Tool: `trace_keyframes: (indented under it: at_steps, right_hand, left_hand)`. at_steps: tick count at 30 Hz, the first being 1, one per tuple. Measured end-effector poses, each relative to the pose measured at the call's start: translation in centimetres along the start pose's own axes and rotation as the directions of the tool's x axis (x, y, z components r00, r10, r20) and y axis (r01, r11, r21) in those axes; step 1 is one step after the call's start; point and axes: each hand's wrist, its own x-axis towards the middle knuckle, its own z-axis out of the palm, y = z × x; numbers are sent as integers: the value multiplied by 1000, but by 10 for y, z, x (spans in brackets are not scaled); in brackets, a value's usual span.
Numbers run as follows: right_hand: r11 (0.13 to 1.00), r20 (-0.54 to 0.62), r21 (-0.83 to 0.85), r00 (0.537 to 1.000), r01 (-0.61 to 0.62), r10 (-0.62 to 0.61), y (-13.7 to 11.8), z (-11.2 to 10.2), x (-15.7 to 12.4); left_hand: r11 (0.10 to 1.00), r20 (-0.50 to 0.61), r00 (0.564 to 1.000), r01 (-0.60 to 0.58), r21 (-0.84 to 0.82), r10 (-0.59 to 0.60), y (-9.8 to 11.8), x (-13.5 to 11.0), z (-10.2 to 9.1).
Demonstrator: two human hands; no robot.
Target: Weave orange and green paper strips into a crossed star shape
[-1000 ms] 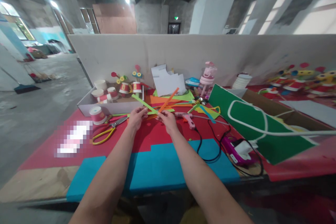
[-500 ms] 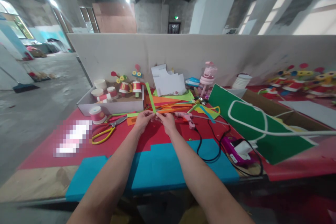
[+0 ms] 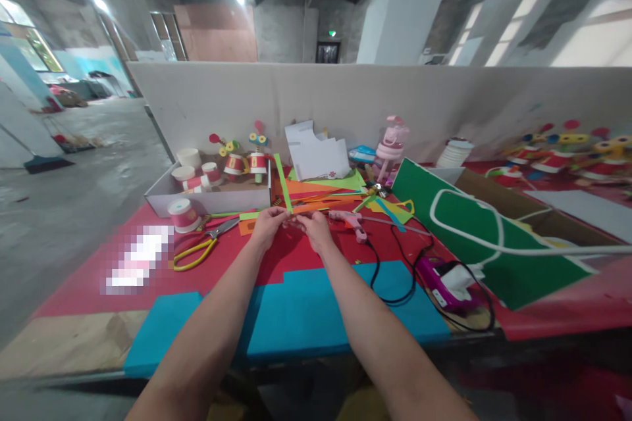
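Vs 1 s ago the green strip [image 3: 283, 181] now stands near upright and the orange strip [image 3: 310, 206] lies flat, both pinched where they cross by left hand [image 3: 266, 223] & right hand [image 3: 316, 229] just above the desk [image 3: 296, 316], so the fold looks underway.

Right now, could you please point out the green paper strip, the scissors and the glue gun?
green paper strip [image 3: 283, 181]: head view, mid-length.
scissors [image 3: 195, 253]: head view, yellow handle.
glue gun [image 3: 351, 220]: head view, pink body.
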Motion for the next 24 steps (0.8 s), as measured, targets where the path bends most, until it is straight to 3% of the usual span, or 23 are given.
trace_keyframes:
  at_steps: [9,24]
  right_hand:
    - [995,23,92,999,-33,31,-2,1,-3]
    - [998,-17,-16,998,-53,53,-5,3,-4]
  left_hand:
    - [1000,19,1000,21,-19,-20,2,-1,-1]
    - [1000,1,1000,25,-12,-25,0,-2,1]
